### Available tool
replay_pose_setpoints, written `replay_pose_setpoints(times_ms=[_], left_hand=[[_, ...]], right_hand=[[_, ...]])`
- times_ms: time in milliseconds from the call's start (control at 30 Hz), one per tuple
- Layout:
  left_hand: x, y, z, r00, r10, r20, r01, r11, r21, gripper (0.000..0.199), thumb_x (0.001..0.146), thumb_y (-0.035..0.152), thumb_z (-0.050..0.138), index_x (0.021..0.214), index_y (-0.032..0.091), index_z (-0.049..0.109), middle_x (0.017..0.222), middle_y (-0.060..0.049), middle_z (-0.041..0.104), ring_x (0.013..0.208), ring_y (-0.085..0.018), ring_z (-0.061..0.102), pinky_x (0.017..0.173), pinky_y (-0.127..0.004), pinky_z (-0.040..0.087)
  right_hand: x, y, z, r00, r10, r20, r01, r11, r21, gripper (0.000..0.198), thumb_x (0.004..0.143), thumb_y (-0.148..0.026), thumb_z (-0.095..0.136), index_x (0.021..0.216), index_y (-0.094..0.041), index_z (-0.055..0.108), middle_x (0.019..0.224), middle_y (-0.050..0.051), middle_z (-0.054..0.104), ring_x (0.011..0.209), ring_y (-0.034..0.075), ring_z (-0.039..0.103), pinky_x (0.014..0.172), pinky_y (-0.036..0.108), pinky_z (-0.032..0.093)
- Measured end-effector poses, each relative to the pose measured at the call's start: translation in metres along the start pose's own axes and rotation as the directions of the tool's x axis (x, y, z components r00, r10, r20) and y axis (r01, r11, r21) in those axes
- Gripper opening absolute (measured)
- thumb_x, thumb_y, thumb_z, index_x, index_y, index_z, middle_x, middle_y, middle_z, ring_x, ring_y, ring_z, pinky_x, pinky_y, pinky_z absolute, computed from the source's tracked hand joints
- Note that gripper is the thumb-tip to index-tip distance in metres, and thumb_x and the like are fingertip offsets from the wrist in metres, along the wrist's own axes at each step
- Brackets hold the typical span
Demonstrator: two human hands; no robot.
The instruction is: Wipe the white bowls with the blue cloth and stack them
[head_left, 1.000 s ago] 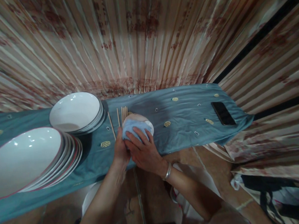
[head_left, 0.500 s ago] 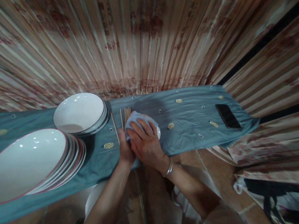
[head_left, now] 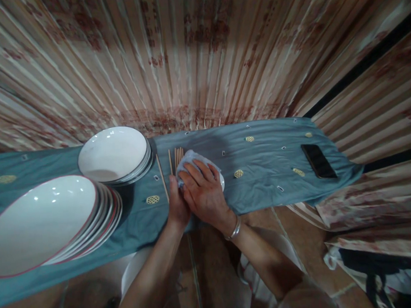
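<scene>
My right hand (head_left: 206, 189) lies over a light blue-grey cloth (head_left: 190, 157), gripping it with bent fingers against a small white dish. Only a sliver of the dish (head_left: 222, 181) shows at the right; the cloth and hands hide the rest. At the dish's left side is my left hand (head_left: 178, 204), its thumb up along the cloth and its other fingers mostly hidden; it appears to hold the dish. Just beyond the cloth lie several wooden chopsticks (head_left: 179, 154) side by side. A single chopstick (head_left: 162, 175) lies apart, left of them.
Large red-rimmed white plates (head_left: 44, 221) stand stacked at the left. Behind them is a second stack of white plates (head_left: 116, 153). A black phone (head_left: 318, 161) lies at the right end of the teal tablecloth (head_left: 262, 159). Pleated curtains (head_left: 192, 70) hang along the back and right.
The view has shifted slightly, so everything sits a little further right. Both hands keep almost the same hold on the cloth and dish; the right fingers have moved slightly over the cloth.
</scene>
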State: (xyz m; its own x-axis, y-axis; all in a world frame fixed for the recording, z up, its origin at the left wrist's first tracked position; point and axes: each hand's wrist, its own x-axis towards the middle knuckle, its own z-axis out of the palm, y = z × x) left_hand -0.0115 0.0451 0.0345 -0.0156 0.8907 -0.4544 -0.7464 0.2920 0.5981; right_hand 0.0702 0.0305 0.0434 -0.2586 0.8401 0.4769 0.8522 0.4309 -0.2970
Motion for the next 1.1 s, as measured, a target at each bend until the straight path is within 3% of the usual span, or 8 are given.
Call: replay_pose_setpoints(times_ms=[167, 400, 533, 767, 900, 1100], left_hand=[[0.003, -0.003, -0.004, 1.0, 0.008, 0.023, -0.008, 1.0, -0.021, 0.046, 0.096, 0.051, 0.046, 0.094, 0.013, 0.071, 0.105, -0.011, 0.075, 0.126, -0.021, 0.059, 0.107, -0.027, 0.045], [0.011, -0.008, -0.013, 0.996, 0.024, 0.086, -0.024, 1.0, -0.003, 0.051, 0.089, 0.059, 0.054, 0.093, 0.011, 0.071, 0.091, -0.009, 0.075, 0.113, -0.025, 0.067, 0.097, -0.033, 0.053], [0.012, -0.008, -0.014, 0.996, 0.023, 0.082, -0.024, 1.0, 0.006, 0.049, 0.091, 0.057, 0.05, 0.091, 0.014, 0.072, 0.085, -0.007, 0.075, 0.109, -0.024, 0.069, 0.097, -0.033, 0.053], [0.011, -0.009, -0.012, 0.994, 0.037, 0.105, -0.037, 0.999, -0.008, 0.046, 0.096, 0.05, 0.043, 0.094, 0.014, 0.073, 0.101, -0.008, 0.077, 0.126, -0.021, 0.06, 0.11, -0.032, 0.042], [0.013, -0.011, -0.015, 0.993, 0.056, 0.108, -0.057, 0.998, 0.004, 0.045, 0.094, 0.051, 0.05, 0.1, 0.013, 0.072, 0.105, -0.009, 0.076, 0.128, -0.023, 0.057, 0.112, -0.034, 0.039], [0.017, -0.014, -0.017, 0.988, 0.026, 0.153, -0.028, 1.0, 0.013, 0.049, 0.097, 0.05, 0.041, 0.104, 0.014, 0.073, 0.116, -0.011, 0.074, 0.133, -0.024, 0.053, 0.114, -0.036, 0.037]], right_hand=[[0.0, 0.002, 0.0, 1.0, 0.008, 0.012, -0.009, 1.0, 0.017, 0.035, 0.099, -0.029, 0.045, 0.127, -0.017, 0.062, 0.14, 0.008, 0.059, 0.137, 0.028, 0.041, 0.116, 0.049, 0.026], [0.001, 0.006, -0.002, 1.0, 0.007, 0.011, -0.007, 1.0, 0.016, 0.035, 0.098, -0.029, 0.048, 0.129, -0.018, 0.059, 0.141, 0.008, 0.058, 0.137, 0.028, 0.04, 0.115, 0.049, 0.027], [0.001, 0.007, -0.005, 1.0, 0.011, 0.007, -0.011, 1.0, 0.012, 0.035, 0.098, -0.028, 0.047, 0.129, -0.017, 0.059, 0.141, 0.008, 0.058, 0.137, 0.028, 0.041, 0.114, 0.048, 0.028], [0.002, 0.009, -0.01, 0.999, 0.038, 0.018, -0.039, 0.999, 0.034, 0.036, 0.098, -0.026, 0.045, 0.13, -0.018, 0.059, 0.141, 0.008, 0.058, 0.137, 0.028, 0.041, 0.114, 0.046, 0.03], [0.002, 0.012, -0.013, 0.999, 0.048, 0.007, -0.049, 0.996, 0.069, 0.037, 0.098, -0.025, 0.043, 0.13, -0.016, 0.059, 0.14, 0.009, 0.058, 0.136, 0.028, 0.042, 0.113, 0.046, 0.032], [0.002, 0.023, -0.014, 0.996, 0.077, -0.036, -0.071, 0.986, 0.149, 0.039, 0.099, -0.023, 0.038, 0.13, -0.015, 0.06, 0.138, 0.01, 0.06, 0.135, 0.027, 0.045, 0.112, 0.046, 0.036]])
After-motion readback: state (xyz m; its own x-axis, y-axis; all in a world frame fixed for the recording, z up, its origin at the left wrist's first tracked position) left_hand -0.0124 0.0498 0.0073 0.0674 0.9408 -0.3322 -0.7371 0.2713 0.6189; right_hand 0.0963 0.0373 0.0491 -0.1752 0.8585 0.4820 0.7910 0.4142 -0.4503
